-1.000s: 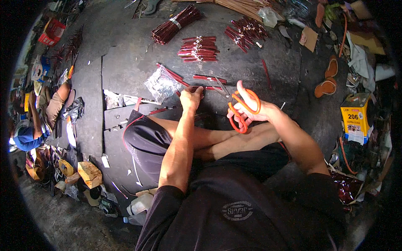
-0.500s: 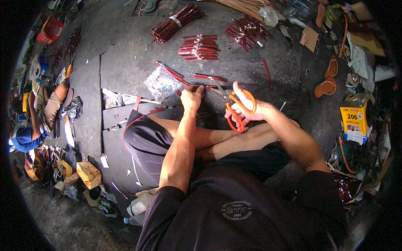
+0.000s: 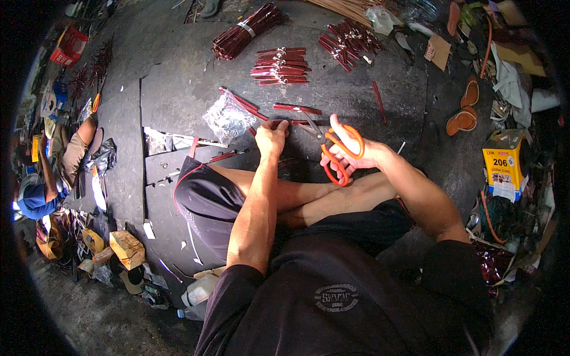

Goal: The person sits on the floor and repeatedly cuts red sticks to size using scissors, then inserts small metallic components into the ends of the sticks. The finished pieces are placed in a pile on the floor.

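Note:
My left hand (image 3: 271, 140) is closed, its fingertips pinching a thin dark red strip (image 3: 298, 123) low over the dark floor mat. My right hand (image 3: 363, 155) has its fingers through the orange handles of a pair of scissors (image 3: 360, 142). The blades stand apart at the strip's right end; whether they touch it I cannot tell. Just beyond lies another red strip (image 3: 291, 108). A clear plastic bag of small silvery pieces (image 3: 228, 118) rests left of my left hand, against a further red strip (image 3: 243, 102).
Farther off are a stack of red strips with silvery ties (image 3: 281, 66), a banded bundle (image 3: 248, 31) and a loose pile (image 3: 351, 43). Orange-brown sandals (image 3: 462, 123) and a yellow container (image 3: 502, 163) stand at right. Another person (image 3: 40, 196) sits at far left.
Almost nothing differs. My right hand and the scissors have shifted very slightly to the right; my left hand stays in place on the strip.

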The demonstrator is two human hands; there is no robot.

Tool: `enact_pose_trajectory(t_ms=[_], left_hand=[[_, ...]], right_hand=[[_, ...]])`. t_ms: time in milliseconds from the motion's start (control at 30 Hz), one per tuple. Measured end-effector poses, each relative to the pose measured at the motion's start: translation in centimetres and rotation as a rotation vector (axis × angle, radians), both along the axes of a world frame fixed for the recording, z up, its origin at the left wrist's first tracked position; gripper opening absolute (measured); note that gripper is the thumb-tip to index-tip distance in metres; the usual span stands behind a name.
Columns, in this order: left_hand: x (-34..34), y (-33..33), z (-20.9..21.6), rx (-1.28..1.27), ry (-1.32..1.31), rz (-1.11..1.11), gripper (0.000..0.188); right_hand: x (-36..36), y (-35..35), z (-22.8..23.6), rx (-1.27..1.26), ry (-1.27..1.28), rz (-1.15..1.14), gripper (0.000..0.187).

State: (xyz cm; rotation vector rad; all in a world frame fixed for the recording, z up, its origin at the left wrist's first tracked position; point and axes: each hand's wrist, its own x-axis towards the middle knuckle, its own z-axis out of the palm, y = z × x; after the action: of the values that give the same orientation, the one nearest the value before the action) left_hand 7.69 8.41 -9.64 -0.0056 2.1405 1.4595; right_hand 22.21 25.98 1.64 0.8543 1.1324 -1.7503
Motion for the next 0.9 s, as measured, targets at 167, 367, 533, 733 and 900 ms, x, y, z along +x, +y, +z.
enact_pose_trajectory(t_ms=[167, 367, 533, 733, 900], left_hand=[[0.1, 0.0, 0.5, -0.017, 0.016, 0.006, 0.025], [0.2, 0.0, 1.5, -0.076, 0.083, -0.044, 0.023], [0.3, 0.0, 1.2, -0.08, 0.12, -0.045, 0.023], [1.0, 0.4, 3.1, -0.142, 0.165, 0.016, 0.025], [2.0, 0.3, -0.1, -0.144, 0.246, 0.16, 0.029]], right_hand=[[-0.1, 0.1, 0.6, -0.022, 0.002, -0.017, 0.126], [-0.1, 0.0, 0.4, -0.011, -0.019, -0.031, 0.127], [-1.2, 0.2, 0.5, -0.002, -0.054, 0.022, 0.126], [-4.7, 1.6, 2.7, 0.112, -0.042, 0.327, 0.129], [-5.4, 1.4, 3.0, 0.156, -0.053, 0.363, 0.126]])
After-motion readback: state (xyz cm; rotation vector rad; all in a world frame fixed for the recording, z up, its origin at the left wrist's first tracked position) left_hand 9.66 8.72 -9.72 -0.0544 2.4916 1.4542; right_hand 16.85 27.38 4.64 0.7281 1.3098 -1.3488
